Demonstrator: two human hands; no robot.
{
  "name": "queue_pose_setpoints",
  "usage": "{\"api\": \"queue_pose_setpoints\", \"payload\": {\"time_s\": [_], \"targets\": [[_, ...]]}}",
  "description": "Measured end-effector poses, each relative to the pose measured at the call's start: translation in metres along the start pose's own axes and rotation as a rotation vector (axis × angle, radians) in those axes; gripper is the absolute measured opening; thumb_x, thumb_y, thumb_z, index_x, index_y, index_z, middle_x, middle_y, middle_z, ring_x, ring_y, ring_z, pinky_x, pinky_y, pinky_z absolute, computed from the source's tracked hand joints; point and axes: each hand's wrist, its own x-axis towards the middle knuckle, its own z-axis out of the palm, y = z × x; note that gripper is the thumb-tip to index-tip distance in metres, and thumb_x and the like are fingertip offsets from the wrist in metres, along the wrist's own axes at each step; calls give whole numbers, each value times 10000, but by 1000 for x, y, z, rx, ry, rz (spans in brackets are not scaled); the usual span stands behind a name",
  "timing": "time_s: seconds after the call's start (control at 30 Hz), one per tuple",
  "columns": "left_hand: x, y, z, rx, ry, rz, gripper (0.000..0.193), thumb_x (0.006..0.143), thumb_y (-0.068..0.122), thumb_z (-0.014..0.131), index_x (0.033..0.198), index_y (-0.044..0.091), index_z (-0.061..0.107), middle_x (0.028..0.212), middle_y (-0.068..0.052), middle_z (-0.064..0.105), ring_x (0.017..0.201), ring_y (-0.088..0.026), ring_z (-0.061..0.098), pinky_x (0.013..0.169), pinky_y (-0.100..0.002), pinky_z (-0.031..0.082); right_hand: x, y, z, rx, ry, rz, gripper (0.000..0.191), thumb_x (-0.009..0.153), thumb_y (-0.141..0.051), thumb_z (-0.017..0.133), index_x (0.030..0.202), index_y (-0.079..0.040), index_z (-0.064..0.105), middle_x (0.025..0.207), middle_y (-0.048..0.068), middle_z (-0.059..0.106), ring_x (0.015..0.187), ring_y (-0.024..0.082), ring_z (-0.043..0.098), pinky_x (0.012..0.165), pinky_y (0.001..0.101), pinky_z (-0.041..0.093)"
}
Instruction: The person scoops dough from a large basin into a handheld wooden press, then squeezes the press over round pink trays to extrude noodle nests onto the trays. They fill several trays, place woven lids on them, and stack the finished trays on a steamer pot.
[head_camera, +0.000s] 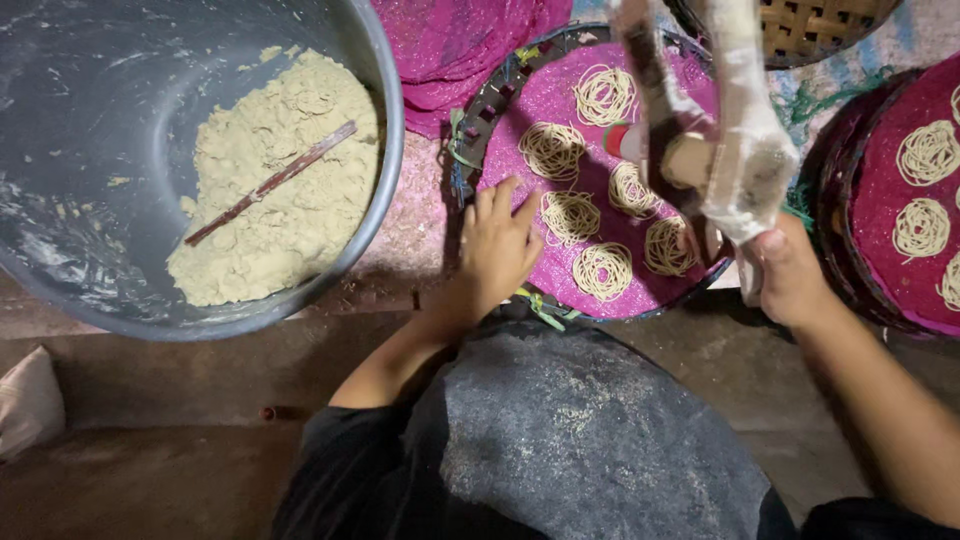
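Here my left hand (497, 245) lies flat, fingers spread, on the near rim of the round tray (480, 120) lined with pink mesh and dotted with noodle coils (602, 271), while my right hand (787, 272) grips the wrapped noodle press (720, 140) above it, beside the grey dough basin (385, 110).

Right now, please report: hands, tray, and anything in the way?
Left hand flat on round tray, fingers spread. Right hand grips dough press over tray. Six noodle coils on pink mesh. Nothing blocking.
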Motion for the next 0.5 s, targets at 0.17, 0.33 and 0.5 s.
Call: {"api": "queue_pose_setpoints", "payload": {"time_s": [0.17,0.33,0.5], "targets": [[1,23,17,-145,-28,44,399,895,177,687,1283,103,631,1418,-151,524,1292,-346,457,1083,-505,372,-27,24,22,367,214,-47,863,954,-738,659,1430,-45,460,1207,0,561,1102,149,540,950,327,434],[23,23,30,-188,-8,193,485,907,144,648,1382,71,589,1454,-123,534,1342,-315,453,1113,-500,343,-34,-4,41,427,165,-100,983,871,-806,643,1491,-70,439,1287,89,582,1156,274,582,976,459,496],[23,4,22,-189,-191,361,472,865,116,649,1337,98,642,1286,-125,591,1268,-317,519,1079,-488,401,-42,-21,45,404,176,-70,1109,810,-901,569,1538,-73,456,1225,171,612,1084,310,600,908,462,484]]}}
